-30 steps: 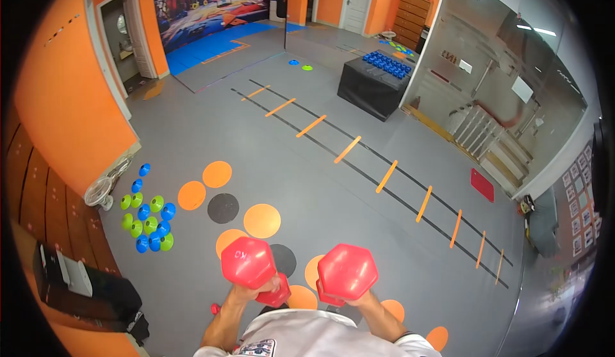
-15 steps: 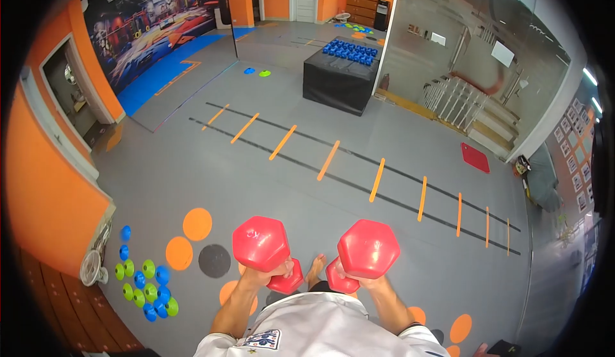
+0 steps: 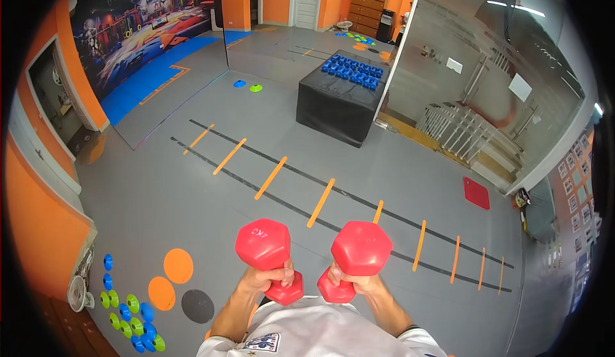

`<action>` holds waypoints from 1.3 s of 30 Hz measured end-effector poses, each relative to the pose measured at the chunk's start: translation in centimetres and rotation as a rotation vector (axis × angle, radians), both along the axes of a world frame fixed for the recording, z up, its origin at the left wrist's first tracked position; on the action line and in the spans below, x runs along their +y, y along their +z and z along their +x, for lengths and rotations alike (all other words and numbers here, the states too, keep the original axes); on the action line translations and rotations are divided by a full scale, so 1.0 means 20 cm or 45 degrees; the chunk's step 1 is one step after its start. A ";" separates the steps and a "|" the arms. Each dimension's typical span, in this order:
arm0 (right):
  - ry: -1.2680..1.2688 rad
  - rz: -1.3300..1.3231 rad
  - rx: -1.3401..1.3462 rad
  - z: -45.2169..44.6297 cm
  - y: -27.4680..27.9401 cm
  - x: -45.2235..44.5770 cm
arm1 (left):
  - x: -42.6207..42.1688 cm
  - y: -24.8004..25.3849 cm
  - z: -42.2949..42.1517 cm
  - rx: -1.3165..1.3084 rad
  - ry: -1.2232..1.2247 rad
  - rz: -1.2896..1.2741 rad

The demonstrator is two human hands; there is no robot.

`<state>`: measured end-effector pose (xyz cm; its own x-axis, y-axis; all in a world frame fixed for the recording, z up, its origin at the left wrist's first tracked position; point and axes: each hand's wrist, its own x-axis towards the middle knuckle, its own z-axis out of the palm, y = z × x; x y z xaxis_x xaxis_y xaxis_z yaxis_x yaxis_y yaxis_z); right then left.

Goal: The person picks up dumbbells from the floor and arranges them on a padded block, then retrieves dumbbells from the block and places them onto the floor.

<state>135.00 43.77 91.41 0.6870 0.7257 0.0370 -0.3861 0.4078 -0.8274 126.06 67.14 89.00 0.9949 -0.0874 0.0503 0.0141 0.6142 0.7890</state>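
Note:
A red hexagonal dumbbell [image 3: 262,245], marked 4KG on its upper end, is gripped by my left hand [image 3: 269,278], whose fingers wrap round the handle. My right hand [image 3: 360,283] is closed round the handle of a matching red dumbbell [image 3: 362,248]. Both dumbbells are held up in front of my white shirt [image 3: 320,331], side by side with a gap between them. Each has one end raised toward the camera and the other lower, close to my chest. The handles are mostly hidden by my fingers and the dumbbell heads.
An agility ladder [image 3: 320,203] with orange rungs lies across the grey floor ahead. Beyond it stands a black box [image 3: 333,117] bearing rows of blue dumbbells [image 3: 352,70]. Blue and green cones [image 3: 132,304], orange discs [image 3: 178,266] and a fan [image 3: 78,293] are at lower left.
My view has tilted upward, so the ladder and box appear lower and my foot is out of sight. The two dumbbells are slightly closer together, still in my hands.

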 end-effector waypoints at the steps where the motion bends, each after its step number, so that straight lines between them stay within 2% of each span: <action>1: -0.027 -0.086 -0.078 0.11 -0.01 0.06 | 0.07 -0.01 0.13 -0.011 -0.032 -0.001; 3: -0.099 -0.227 -0.253 0.35 -0.03 0.20 | 0.23 -0.01 0.38 0.004 -0.026 0.029; 8: -0.142 -0.162 -0.136 0.94 0.14 0.63 | 0.66 0.06 1.05 0.044 -0.110 0.040; 13: -0.211 -0.189 -0.144 1.43 0.11 0.93 | 0.95 0.08 1.61 0.101 -0.126 0.036; 16: -0.255 -0.214 -0.087 1.76 0.07 1.06 | 1.11 0.02 1.97 0.079 -0.141 0.054; 22: -0.347 -0.310 -0.339 2.62 -0.14 1.31 | 1.39 -0.06 2.81 0.052 -0.104 0.116; 24: -0.322 -0.484 -0.383 2.94 -0.20 1.37 | 1.48 -0.04 3.08 0.107 -0.069 0.131; 29: -0.177 -0.416 -0.296 3.63 -0.24 1.55 | 1.68 -0.10 3.68 0.079 0.057 0.141; 30: -0.219 -0.329 -0.266 3.73 -0.22 1.61 | 1.72 -0.09 3.77 0.101 0.095 0.155; 33: -0.204 -0.387 -0.251 4.06 -0.18 1.76 | 1.88 -0.06 4.11 0.139 0.144 0.187; 39: -0.366 -0.472 -0.109 4.71 -0.28 2.15 | 2.27 -0.14 4.86 0.113 0.105 0.174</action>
